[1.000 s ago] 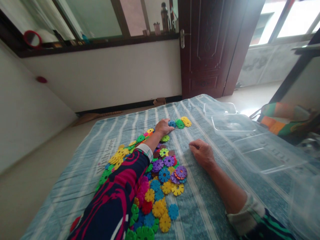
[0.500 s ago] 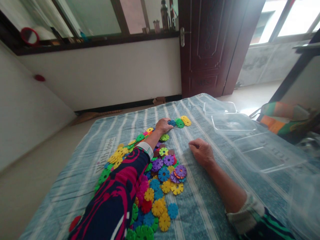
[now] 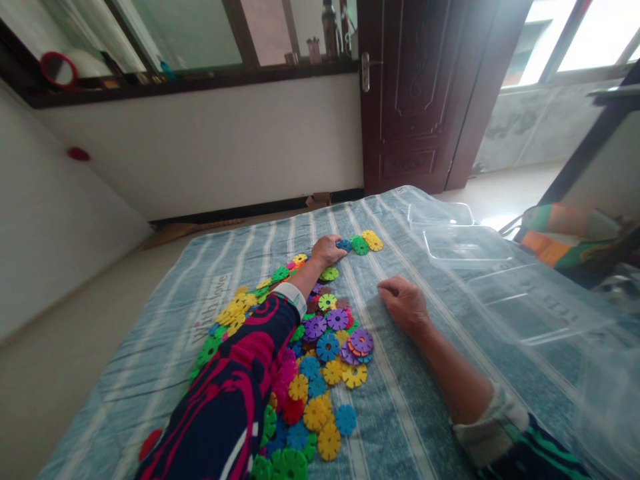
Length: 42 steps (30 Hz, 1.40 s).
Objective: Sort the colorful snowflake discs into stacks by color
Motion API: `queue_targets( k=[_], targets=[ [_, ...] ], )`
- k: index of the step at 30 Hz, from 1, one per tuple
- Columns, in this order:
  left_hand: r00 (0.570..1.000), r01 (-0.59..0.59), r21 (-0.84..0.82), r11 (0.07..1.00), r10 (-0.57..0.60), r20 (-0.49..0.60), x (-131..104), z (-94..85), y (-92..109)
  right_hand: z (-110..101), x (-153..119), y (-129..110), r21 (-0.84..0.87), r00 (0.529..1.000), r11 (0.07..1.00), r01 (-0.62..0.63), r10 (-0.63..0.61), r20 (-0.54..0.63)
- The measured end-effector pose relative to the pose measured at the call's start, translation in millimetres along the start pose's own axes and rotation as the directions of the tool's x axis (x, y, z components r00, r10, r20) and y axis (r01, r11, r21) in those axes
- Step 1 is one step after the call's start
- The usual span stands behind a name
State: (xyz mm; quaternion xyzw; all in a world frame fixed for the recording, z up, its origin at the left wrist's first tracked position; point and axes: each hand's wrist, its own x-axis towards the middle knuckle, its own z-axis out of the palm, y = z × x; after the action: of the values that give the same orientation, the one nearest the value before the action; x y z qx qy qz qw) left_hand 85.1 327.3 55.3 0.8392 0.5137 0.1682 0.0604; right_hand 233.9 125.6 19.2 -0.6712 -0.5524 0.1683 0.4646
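Observation:
My left hand (image 3: 328, 251) reaches to the far part of the bed, its fingers closed on a blue notched disc (image 3: 343, 245). Just right of that disc lie a green disc stack (image 3: 359, 245) and a yellow disc stack (image 3: 373, 241). A long heap of colourful discs (image 3: 316, 328) spreads under and beside my left forearm, which hides part of it. My right hand (image 3: 404, 303) rests on the cloth to the right of the heap, fingers curled; whatever they may hold is hidden.
Clear plastic boxes (image 3: 467, 245) stand on the right side of the striped bed cover (image 3: 395, 400). A larger transparent container (image 3: 540, 303) is nearer. Beyond the bed are a dark red door (image 3: 410, 140) and a white wall (image 3: 225, 153).

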Motion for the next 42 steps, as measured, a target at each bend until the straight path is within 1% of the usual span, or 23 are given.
queue_targets(
  k=[23,42],
  targets=[
    [1.0,0.022,-0.028,0.999,-0.021,0.016,-4.2,-4.8,2.6,-1.8,0.3,-1.0,-0.022,1.0,1.0,-0.007,0.007,0.011],
    [0.999,0.038,-0.03,0.999,-0.038,0.01,-4.2,-1.6,0.4,-1.7,0.1,-0.9,-0.012,1.0,1.0,-0.017,0.017,0.011]
  ],
)
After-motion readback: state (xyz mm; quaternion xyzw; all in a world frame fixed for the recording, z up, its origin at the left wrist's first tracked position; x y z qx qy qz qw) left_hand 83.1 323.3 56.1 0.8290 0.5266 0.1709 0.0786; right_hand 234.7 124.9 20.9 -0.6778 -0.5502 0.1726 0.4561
